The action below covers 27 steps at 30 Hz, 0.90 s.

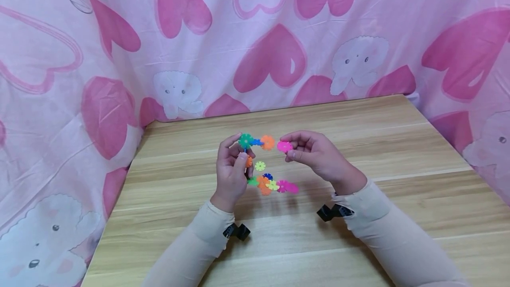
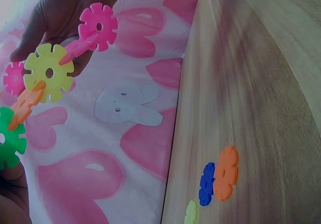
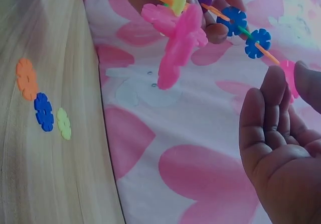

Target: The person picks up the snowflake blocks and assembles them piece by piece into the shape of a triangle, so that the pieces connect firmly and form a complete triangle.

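My left hand (image 1: 230,176) grips a chain of slotted plastic snowflake discs near its middle, around the green disc (image 1: 245,141) and the discs below it. From there one arm of the chain runs right through blue to an orange disc (image 1: 268,142). The lower arm carries green, orange, yellow (image 2: 49,73) and pink discs (image 2: 99,27), ending in pink. My right hand (image 1: 318,154) pinches a pink disc (image 1: 284,146) between thumb and fingers, right at the edge of the orange disc. Part of the chain is hidden behind the left fingers.
On the wooden table (image 1: 179,211) lie a loose orange disc (image 3: 26,79), a dark blue disc (image 3: 44,112) and a yellow disc (image 3: 63,123), beneath the held chain. A pink curtain (image 1: 223,56) with hearts hangs behind the table and along both sides.
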Tool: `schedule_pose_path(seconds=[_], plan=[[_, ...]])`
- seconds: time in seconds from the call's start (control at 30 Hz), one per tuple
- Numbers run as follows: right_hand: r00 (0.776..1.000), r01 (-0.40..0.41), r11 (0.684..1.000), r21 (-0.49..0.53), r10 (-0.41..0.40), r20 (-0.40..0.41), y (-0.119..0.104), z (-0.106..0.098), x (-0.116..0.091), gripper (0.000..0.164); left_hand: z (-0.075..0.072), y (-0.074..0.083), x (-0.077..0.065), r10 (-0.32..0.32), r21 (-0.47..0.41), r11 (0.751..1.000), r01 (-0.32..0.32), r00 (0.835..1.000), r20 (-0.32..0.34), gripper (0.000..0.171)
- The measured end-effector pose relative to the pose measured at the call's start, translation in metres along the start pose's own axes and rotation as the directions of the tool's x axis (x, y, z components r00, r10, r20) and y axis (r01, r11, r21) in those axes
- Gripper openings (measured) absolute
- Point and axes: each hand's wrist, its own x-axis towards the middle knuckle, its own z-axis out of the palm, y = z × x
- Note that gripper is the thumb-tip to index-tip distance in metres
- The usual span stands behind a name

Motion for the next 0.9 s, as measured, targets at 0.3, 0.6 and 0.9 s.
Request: schedule_pose_path(seconds=[0.3,0.6,0.9], plan=[[0.998,0.051,0.999,0.013,-0.051,-0.041,-0.002,0.006,-0.003,0.032,0.002,0.000,0.000,0.025,0.011,1.000,-0.025,0.999,0.025,0.040],[0.996,0.063,0.998,0.026,-0.061,-0.065,0.002,0.012,-0.004,0.031,0.002,-0.002,-0.003,0.035,0.031,0.999,-0.036,0.999,0.027,0.040],[0.977,0.209,0.977,-0.045,-0.211,-0.034,0.008,0.014,-0.005,0.032,0.004,0.000,-0.003,0.017,0.031,0.999,-0.018,0.999,0.046,0.040]])
